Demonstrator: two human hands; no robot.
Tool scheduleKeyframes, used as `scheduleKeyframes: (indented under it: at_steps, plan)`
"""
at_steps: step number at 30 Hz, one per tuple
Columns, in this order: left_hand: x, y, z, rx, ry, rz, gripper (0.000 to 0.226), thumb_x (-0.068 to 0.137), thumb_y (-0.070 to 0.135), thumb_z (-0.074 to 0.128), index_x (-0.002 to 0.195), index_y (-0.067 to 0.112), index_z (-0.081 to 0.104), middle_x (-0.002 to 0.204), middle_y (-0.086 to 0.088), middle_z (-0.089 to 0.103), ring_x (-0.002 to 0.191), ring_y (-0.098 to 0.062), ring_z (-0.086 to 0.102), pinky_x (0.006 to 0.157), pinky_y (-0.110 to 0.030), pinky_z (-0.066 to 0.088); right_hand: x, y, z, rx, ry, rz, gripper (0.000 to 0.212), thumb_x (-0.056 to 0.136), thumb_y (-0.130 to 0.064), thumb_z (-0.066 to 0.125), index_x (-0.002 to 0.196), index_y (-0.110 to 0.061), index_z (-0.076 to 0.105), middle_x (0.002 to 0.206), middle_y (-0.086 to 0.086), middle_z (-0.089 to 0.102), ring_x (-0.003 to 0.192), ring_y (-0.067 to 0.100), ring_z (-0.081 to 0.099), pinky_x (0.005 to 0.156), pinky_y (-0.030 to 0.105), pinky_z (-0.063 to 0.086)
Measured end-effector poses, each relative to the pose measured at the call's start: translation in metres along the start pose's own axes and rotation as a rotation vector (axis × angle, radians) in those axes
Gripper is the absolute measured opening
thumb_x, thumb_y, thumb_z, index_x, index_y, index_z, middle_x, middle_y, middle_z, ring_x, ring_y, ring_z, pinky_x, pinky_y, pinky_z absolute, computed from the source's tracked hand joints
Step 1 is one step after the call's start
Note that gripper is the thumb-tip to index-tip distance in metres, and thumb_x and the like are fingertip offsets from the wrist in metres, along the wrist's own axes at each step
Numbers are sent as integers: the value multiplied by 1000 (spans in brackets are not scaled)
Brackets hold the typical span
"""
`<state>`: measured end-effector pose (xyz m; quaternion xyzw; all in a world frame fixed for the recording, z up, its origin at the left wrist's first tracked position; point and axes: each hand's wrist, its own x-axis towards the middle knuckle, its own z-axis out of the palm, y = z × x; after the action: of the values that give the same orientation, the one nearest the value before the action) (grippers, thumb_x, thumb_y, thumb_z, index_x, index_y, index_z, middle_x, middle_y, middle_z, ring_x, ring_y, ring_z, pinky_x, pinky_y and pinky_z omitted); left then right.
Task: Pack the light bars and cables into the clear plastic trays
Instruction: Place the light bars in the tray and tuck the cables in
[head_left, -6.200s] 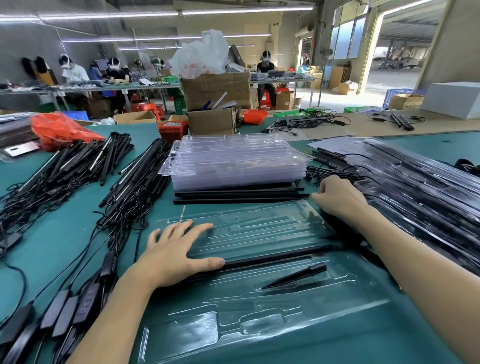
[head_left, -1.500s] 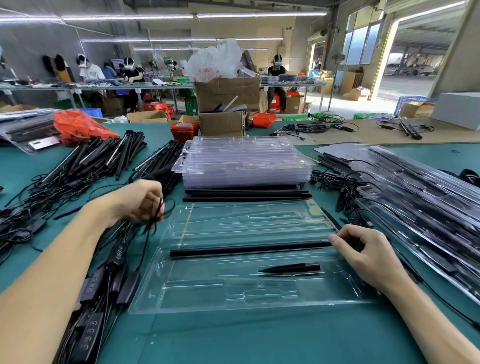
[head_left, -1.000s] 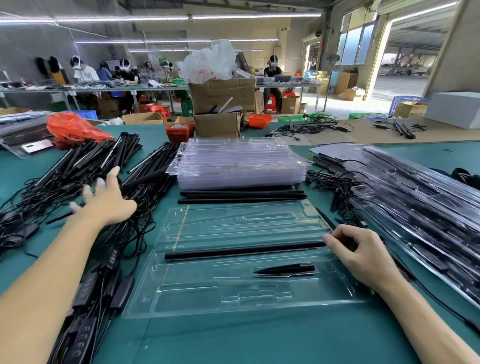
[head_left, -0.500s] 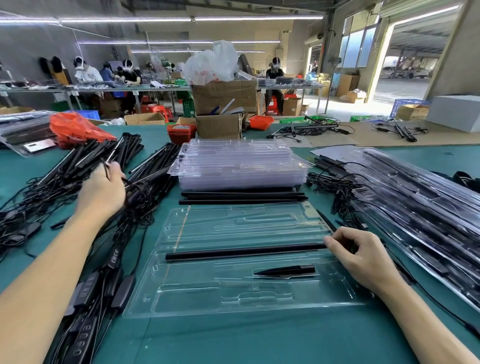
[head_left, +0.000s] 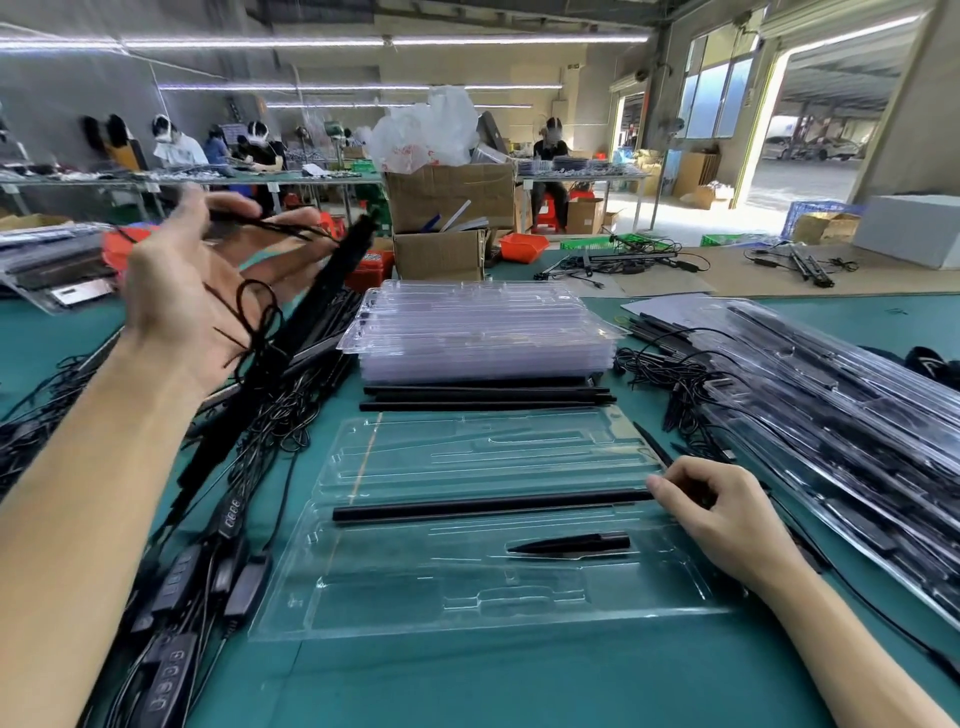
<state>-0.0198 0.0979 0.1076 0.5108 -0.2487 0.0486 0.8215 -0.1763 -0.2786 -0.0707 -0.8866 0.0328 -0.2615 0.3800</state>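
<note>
We see the left hand (head_left: 192, 291) raised above the green mat (head_left: 467, 686), palm turned toward us, fingers spread and only loosely bent. A long, slim black light bar (head_left: 311, 312) slants across the palm and fingertips, its thin black cable (head_left: 249, 317) looped in a knot-like coil over the heel of the hand. The hand is motion-blurred, so we cannot tell for certain whether the thumb pinches the cable or the bar merely rests on the fingers.

The right hand (head_left: 727, 514) lies at the right edge of the open tray (head_left: 467, 608), a clear, glossy moulded plastic sheet with shallow channels and pockets. Its fingers are curled, the index and thumb closed on the right end of a second light bar (head_left: 488, 506), a straight matte black rod seated lengthwise in the tray's central groove. Below it, a short black spike (head_left: 569, 544), tapering to a point at its left, sits in its own pocket.

Behind the tray, several loose black bars (head_left: 483, 397) lie side by side, touching a neat stack of empty clear trays (head_left: 478, 332). To the left sprawls a tangled heap of black bars, wires and boxy controllers (head_left: 171, 597). To the right, filled trays (head_left: 831, 415) overlap in a slanting, shiny pile.
</note>
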Motion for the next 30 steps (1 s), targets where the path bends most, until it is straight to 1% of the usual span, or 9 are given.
scheduleKeyframes:
  at_steps: [3,6,10,14,15,20,24,28,30]
  plan:
    - [-12,1,27,24,-261,-78,16,95,22,44,101,15,57,132,-24,62,123,-42,59,106,-49,48,1,1,-2,25,-1,18,30,90,-25,71,63,-19,63,49,-9,54,45,3,47,47,12,34]
    - [-25,-7,51,38,-443,-117,27,80,8,55,107,9,55,136,-28,56,128,-44,54,113,-53,40,2,0,-4,77,-9,49,28,91,-27,70,64,-21,64,49,-6,54,43,3,44,45,12,31]
    - [-40,-18,75,61,-641,-162,72,57,36,88,115,7,57,143,-24,53,135,-36,49,117,-46,36,2,-6,-11,171,38,105,20,91,-24,70,72,-27,70,60,4,66,49,7,55,48,16,40]
    - [-49,-34,95,141,-750,-210,98,63,66,78,129,-3,55,148,-12,52,143,-21,41,119,-36,31,6,-28,-19,189,75,85,9,90,-17,71,82,-22,73,73,5,73,70,26,69,66,36,57]
    - [-51,-38,99,148,-758,-217,97,65,71,73,127,-2,57,147,-8,53,144,-16,39,118,-34,32,8,-36,-21,202,46,69,1,88,-21,72,89,-22,72,80,2,75,75,25,71,68,35,58]
    - [-61,-59,116,120,-745,-247,81,73,72,64,122,7,68,141,-10,59,139,-19,47,119,-41,31,21,-90,-4,636,-323,133,68,85,-42,75,143,-38,40,124,-7,68,99,24,74,68,28,60]
    - [-62,-63,128,369,-672,-233,58,92,55,49,127,10,63,132,-4,66,124,-16,60,110,-42,43,27,-115,21,982,-361,160,67,82,-35,74,141,-33,42,129,5,67,97,37,72,60,32,52]
    - [-57,-56,124,570,-623,-84,28,105,19,41,123,14,63,116,-7,71,94,-17,72,83,-28,57,30,-127,34,1246,-278,249,44,78,-21,72,116,-13,54,101,11,69,72,26,68,53,30,49]
    - [-56,-53,120,709,-558,42,36,103,-1,39,121,19,63,111,-2,70,78,-12,70,72,-25,55,29,-133,40,1238,-231,263,35,81,-19,69,112,-10,57,93,14,70,67,26,68,53,32,52]
